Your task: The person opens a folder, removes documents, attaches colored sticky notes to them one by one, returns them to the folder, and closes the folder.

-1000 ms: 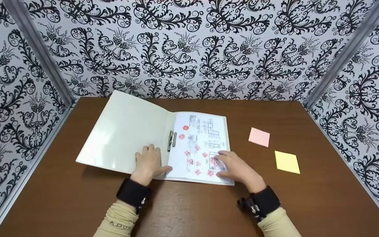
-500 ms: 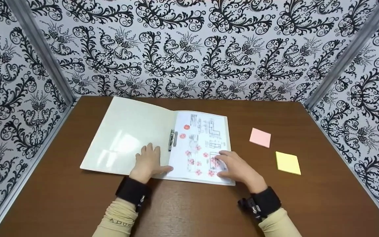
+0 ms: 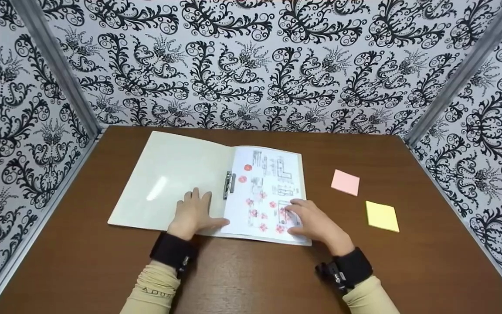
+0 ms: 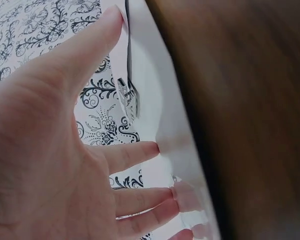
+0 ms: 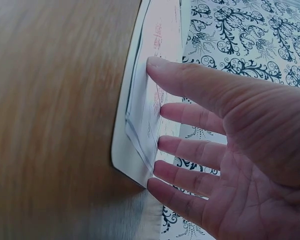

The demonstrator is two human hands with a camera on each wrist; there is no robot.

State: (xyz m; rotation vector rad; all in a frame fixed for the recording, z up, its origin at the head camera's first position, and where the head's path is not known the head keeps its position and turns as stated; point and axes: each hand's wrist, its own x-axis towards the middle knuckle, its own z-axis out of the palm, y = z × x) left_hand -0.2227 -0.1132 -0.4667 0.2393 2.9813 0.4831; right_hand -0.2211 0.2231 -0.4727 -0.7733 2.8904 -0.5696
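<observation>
An open white folder (image 3: 181, 161) lies on the table, its cover spread to the left. Printed sheets (image 3: 242, 205) with drawings and red stamps lie on its right side, beside a metal clip (image 3: 229, 185) along the spine. My left hand (image 3: 192, 216) rests its spread fingertips on the inside of the cover, with the thumb reaching onto the edge of the sheets. On the lower right part of the sheets rests my right hand (image 3: 316, 222), fingertips and thumb touching the paper. In the right wrist view those fingers (image 5: 190, 147) are spread and fairly straight.
To the right of the folder lie a pink sticky-note pad (image 3: 345, 182) and, nearer me, a yellow sticky-note pad (image 3: 381, 216). The brown table (image 3: 251, 279) ends at patterned walls (image 3: 242, 65) at the back and both sides.
The folder's left cover has come down from a raised tilt to lie flatter, with my left hand on it. My left hand has shifted slightly left; the right hand has stayed in place.
</observation>
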